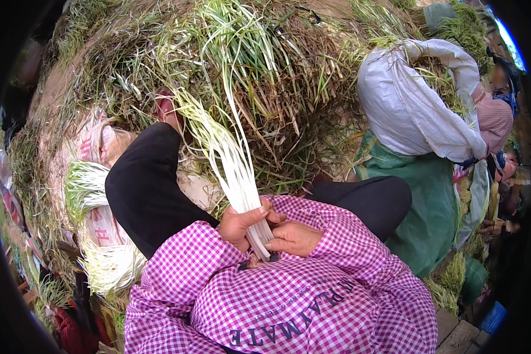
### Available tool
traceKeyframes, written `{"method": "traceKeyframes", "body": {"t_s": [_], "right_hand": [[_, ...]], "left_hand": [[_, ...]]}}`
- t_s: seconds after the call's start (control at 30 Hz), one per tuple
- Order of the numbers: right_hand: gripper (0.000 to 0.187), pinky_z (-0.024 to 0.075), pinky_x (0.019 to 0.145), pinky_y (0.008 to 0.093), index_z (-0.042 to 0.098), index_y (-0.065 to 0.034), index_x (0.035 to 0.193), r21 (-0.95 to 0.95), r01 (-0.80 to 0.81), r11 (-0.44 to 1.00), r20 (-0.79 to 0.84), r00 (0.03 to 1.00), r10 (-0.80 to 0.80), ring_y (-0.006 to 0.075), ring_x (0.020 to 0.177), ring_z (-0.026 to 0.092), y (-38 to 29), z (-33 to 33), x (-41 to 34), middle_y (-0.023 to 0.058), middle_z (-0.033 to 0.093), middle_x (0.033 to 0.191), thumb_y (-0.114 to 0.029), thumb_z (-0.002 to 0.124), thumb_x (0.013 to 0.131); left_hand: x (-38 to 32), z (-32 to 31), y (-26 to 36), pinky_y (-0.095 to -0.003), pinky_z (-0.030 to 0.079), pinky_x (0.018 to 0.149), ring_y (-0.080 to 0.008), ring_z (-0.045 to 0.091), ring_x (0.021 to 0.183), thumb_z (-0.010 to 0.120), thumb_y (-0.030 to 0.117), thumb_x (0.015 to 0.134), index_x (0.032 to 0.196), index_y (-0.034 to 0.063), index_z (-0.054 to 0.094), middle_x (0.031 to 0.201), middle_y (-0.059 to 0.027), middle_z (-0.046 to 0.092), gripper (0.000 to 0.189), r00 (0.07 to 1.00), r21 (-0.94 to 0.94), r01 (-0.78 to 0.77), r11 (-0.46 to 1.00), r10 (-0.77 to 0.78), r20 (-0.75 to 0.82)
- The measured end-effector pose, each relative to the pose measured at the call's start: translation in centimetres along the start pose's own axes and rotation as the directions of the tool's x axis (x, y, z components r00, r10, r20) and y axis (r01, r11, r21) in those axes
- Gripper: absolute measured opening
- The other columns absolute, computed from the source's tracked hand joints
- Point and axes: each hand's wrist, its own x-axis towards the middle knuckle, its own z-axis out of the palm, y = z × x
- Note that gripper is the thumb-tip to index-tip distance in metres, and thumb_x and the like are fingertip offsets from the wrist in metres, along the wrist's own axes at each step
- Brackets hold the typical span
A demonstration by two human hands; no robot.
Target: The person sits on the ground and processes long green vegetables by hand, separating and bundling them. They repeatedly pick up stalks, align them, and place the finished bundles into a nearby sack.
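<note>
My left hand (236, 226) is wrapped around a bunch of long white stalks with yellow-green leaves (232, 170), its thumb lying across the front. The leaves point away from me and the cut-looking lower ends are close to my shirt. My right hand (294, 238) is at the lower part of the same bunch, thumb and fingertips against the stalks; most of its fingers are curled out of sight. Beyond my bent legs lies a heap of untrimmed green stalks (265, 66) with brown, dry outer leaves.
Left of my knee, a trimmed green-leaved bundle (88, 186) and a pale yellow-white bundle (115, 265) rest on printed sacking (101, 225). On the right stand a white woven sack (394, 101) and a green sack (420, 212). Another person (493, 117) is behind the white sack.
</note>
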Motion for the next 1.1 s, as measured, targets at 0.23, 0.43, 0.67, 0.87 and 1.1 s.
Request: {"method": "traceKeyframes", "body": {"t_s": [0.23,0.43,0.67,0.87,1.1], "right_hand": [[0.059,0.0297,0.090,0.0496,0.051,-0.0103,0.119,-0.728,-0.479,0.491,-0.531,0.847,0.038,0.0358,0.113,0.036,-2.0,-6.6,-6.3,0.0195,0.042,0.123,-0.042,0.065,0.072],[0.091,0.0322,0.095,0.0434,0.039,-0.0215,0.131,-0.928,-0.239,0.286,-0.372,0.654,-0.659,0.0307,0.119,0.035,-12.5,-8.8,-4.3,0.0150,0.034,0.134,-0.025,0.078,0.048],[0.020,0.0417,0.077,0.0317,0.057,-0.0073,0.090,-0.948,0.318,-0.032,0.141,0.329,-0.934,0.0162,0.076,0.056,-18.3,-7.5,1.8,0.0007,0.052,0.073,-0.016,0.055,0.072],[0.011,0.0454,0.051,0.0290,0.053,-0.0071,0.070,-0.972,0.179,0.155,-0.046,0.498,-0.866,0.0168,0.056,0.055,-20.7,-11.1,1.0,0.0053,0.052,0.060,-0.013,0.059,0.076],[0.003,0.0441,0.052,0.0275,0.060,-0.0052,0.077,-0.369,0.526,0.766,-0.288,0.719,-0.632,0.0123,0.057,0.055,-21.6,-13.4,3.8,-0.0007,0.055,0.061,-0.006,0.063,0.078]], "left_hand": [[-1.1,4.0,7.4,-0.0438,0.051,0.064,-0.0296,0.059,0.066,0.059,0.007,0.079,0.093,-0.0005,0.051,0.067,-0.0131,0.058,0.017,0.994,0.105,-0.039,0.994,0.050,-0.099],[-4.4,10.0,11.1,-0.0375,0.054,0.049,-0.0256,0.060,0.054,0.058,0.003,0.078,0.086,-0.0022,0.052,0.062,-0.0144,0.058,0.011,0.993,0.435,0.094,0.896,-0.055,-0.101],[-9.3,13.3,11.6,-0.0315,0.051,0.045,-0.0220,0.060,0.051,0.062,0.002,0.075,0.086,-0.0051,0.054,0.061,-0.0130,0.058,0.015,0.971,0.723,0.166,0.671,-0.240,0.000],[-12.7,12.1,14.5,-0.0247,0.049,0.040,-0.0151,0.059,0.049,0.062,0.003,0.075,0.085,-0.0040,0.056,0.063,-0.0095,0.059,0.014,0.999,0.766,-0.031,0.642,-0.005,0.045],[-12.5,8.3,16.4,-0.0315,0.051,0.075,-0.0209,0.061,0.090,0.066,0.004,0.073,0.106,-0.0032,0.056,0.097,-0.0153,0.062,0.035,0.816,0.706,-0.512,0.489,0.534,0.222]]}}
